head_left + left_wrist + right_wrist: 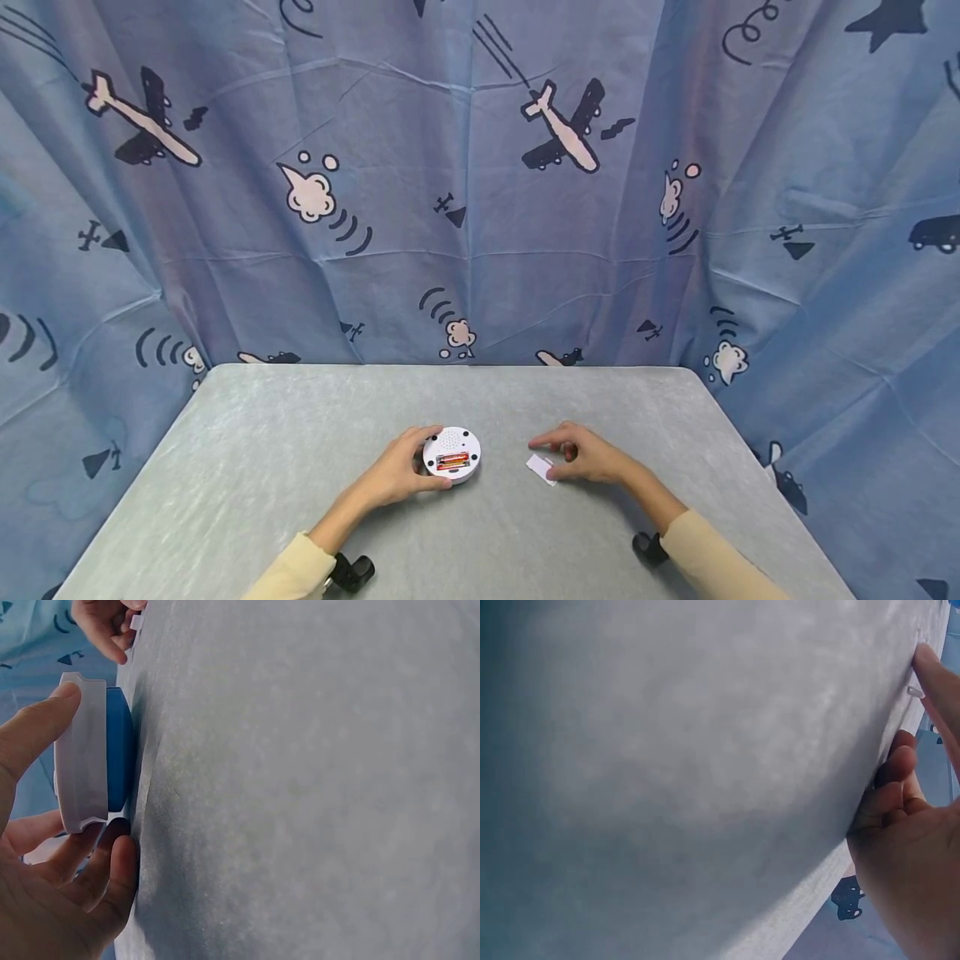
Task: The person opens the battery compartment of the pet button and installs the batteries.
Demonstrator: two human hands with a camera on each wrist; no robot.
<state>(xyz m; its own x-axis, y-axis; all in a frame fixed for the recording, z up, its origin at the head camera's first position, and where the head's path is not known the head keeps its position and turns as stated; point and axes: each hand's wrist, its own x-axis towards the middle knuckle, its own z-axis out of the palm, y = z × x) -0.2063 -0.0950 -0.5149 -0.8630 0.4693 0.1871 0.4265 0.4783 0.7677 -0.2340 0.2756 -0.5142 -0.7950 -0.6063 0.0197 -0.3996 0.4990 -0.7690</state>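
Note:
A round white device (459,443) lies with its battery compartment facing up; batteries (453,461) with red and orange wraps show inside. Its lower part is blue, close over the table, in the left wrist view. My left hand (408,468) grips the device by its rim, thumb on one side and fingers on the other. To the right, a small white battery cover (539,467) lies on the table. My right hand (588,456) is over it, thumb tip right at the cover's near edge, index finger stretched out beyond it and the other fingers curled under.
The grey table (322,408) reaches back to a blue curtain (390,308) printed with planes and clouds, which also hangs at both sides. Each wrist wears a black camera strap, seen beside the left sleeve (296,567) and the right sleeve (708,558).

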